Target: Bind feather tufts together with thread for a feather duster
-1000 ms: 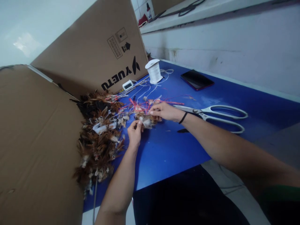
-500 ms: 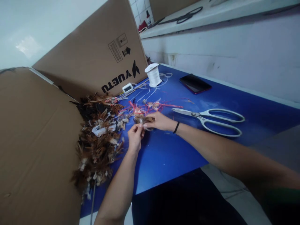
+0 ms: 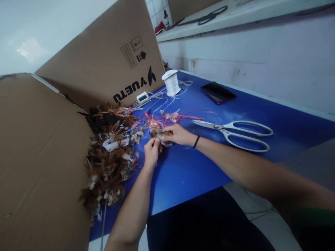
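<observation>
A small bunch of brown and pale feathers is held just above the blue table. My right hand, with a black band at the wrist, grips the bunch from the right. From below, my left hand pinches its near end, thumb and forefinger together. Any thread between the fingertips is too small to make out. Behind the hands lie tangled pink strings. Off to the left is a large heap of brown feather bunches. Scissors with pale handles lie partly spread, right of my right hand.
A white spool of ribbon stands at the back beside a small white device with a display. A dark phone lies at the back right. Cardboard boxes wall off the left and back, and a ledge runs behind.
My right fingers have shifted slightly on the feather bunch, showing more of its pale part. My left hand has moved very little. The things on the table lie as before.
</observation>
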Demonstrator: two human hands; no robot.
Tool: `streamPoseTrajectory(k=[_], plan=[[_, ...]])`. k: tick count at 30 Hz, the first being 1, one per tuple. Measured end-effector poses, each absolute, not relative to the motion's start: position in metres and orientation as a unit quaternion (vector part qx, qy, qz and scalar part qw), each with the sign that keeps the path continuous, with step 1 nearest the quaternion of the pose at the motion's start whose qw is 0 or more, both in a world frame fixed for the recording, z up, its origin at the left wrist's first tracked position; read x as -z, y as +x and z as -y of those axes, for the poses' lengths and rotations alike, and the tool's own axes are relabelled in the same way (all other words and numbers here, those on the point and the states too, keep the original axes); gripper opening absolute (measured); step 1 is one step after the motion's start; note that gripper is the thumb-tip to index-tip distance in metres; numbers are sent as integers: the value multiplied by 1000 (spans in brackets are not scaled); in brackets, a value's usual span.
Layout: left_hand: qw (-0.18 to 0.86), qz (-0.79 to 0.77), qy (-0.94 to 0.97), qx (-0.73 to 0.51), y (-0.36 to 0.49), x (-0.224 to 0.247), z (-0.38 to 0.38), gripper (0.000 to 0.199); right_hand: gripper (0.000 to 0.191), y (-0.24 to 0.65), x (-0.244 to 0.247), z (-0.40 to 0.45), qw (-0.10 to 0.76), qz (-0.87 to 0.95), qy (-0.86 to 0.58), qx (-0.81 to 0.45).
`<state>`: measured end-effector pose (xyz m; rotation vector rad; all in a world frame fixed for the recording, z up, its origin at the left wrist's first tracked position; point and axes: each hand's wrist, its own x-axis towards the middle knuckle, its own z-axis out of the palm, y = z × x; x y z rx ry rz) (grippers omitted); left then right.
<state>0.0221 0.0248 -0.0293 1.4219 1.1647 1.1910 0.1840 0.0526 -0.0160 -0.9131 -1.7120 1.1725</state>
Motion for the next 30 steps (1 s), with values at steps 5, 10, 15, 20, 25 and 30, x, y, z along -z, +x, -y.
streamPoseTrajectory(k=[5,10,15,20,25,30], plan=[[447,-478,598,-463,20,31,-26,39,15,184,16,-53,419,684,-359,-478],[461,-477,593,-457,20,32,-26,40,14,185,13,-52,417,686,-359,-476],[463,-465,571,-493,21,30,-26,38,30,185,14,-51,411,695,-339,-483],[455,-457,564,-516,22,29,-27,35,27,185,15,-49,355,721,-367,-468],[444,-456,546,-545,22,29,-28,32,12,191,5,-47,320,776,-402,-365],[435,-469,528,-559,22,27,-28,33,14,200,-1,-45,250,837,-416,-254]])
